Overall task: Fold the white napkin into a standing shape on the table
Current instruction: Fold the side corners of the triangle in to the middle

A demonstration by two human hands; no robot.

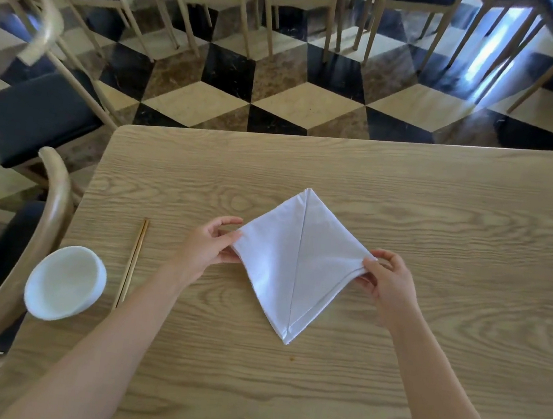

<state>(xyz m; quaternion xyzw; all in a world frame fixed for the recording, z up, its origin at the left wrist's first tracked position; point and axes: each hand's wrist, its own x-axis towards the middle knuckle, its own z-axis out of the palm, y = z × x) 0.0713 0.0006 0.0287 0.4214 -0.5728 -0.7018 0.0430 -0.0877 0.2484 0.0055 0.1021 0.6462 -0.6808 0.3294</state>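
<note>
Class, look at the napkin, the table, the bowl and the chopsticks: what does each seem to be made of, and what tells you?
Napkin: white woven cloth, probably cotton; it creases softly and has stitched hems.
Table: pale wood or wood veneer, matte; bold grain loops show.
Bowl: white, smooth, likely ceramic, possibly plastic.
Chopsticks: tan, thin, seemingly wood or bamboo.

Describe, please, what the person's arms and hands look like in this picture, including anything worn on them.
Both forearms are bare as far as the picture shows: no sleeve comes into view. The left hand and the right hand wear no gloves. No ring, watch or bracelet can be seen on the fingers or wrists. The nails look short and unpainted, though they are too small to be sure.
</note>
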